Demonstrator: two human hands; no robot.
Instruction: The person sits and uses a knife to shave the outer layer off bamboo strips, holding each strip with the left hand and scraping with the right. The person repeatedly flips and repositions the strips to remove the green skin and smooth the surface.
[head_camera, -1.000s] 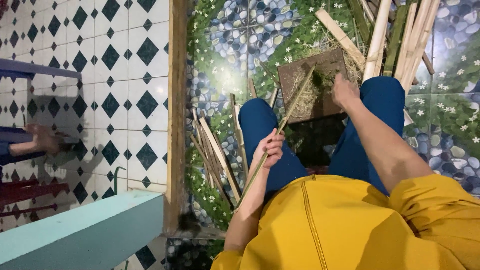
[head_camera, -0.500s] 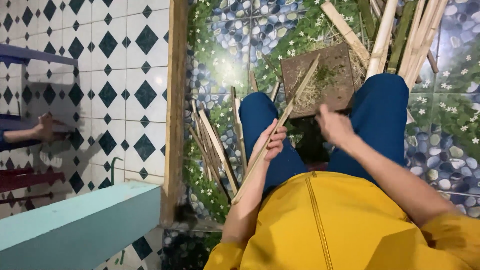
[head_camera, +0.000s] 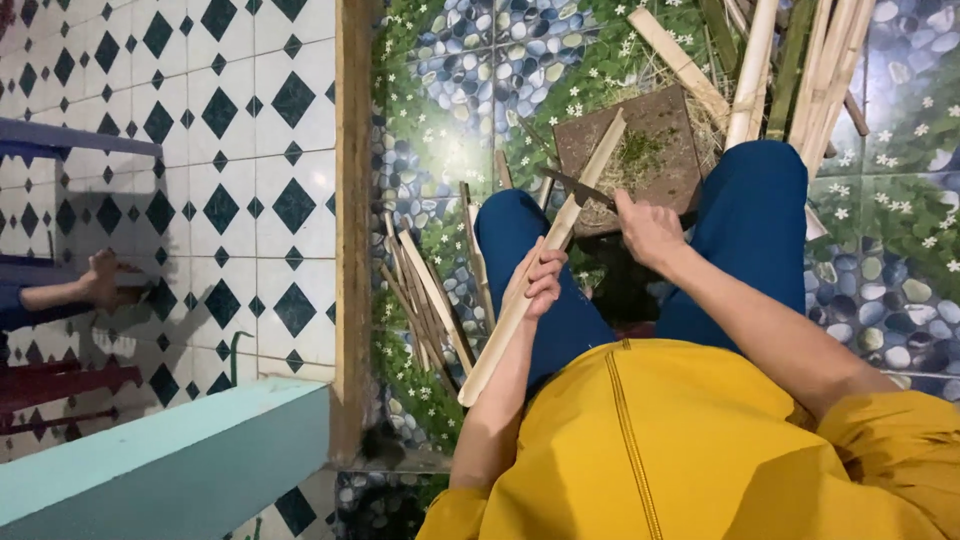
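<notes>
I sit on the floor in a yellow top and blue trousers. My left hand grips a long pale bamboo strip that slants from beside my left knee up onto a brown wooden block. My right hand holds a dark knife whose blade lies across the strip near the block. Green shavings lie on the block.
A pile of split bamboo strips lies on the floor left of my left knee. Longer bamboo stalks lean at the top right. A wooden threshold separates the pebble-pattern floor from diamond tiles. Another person's hand shows at far left. A turquoise ledge is at bottom left.
My right hand has pulled back from the block toward my knee and now holds the knife against the strip. My left hand keeps its grip on the strip.
</notes>
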